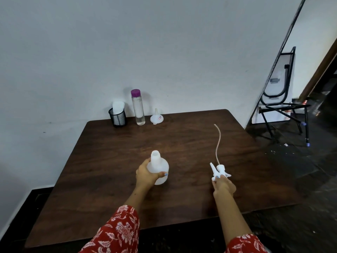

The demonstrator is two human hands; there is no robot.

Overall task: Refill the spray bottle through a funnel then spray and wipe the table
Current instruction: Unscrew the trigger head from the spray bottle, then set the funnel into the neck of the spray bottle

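A white spray bottle body (159,166) with its neck uncapped stands on the dark wooden table (109,161); my left hand (146,175) grips its side. My right hand (223,185) holds the white trigger sprayer head (218,170) to the right of the bottle, low over the table, its thin dip tube (217,143) curving away toward the far edge. A small white funnel (156,117) lies at the back of the table. Beside it stands a tall clear bottle with a purple cap (138,107), holding clear liquid.
A black mesh cup with white cloth or paper in it (118,115) stands at the back left, by the white wall. A folded black-framed table and chair frame (280,99) lean against the wall to the right, off the table.
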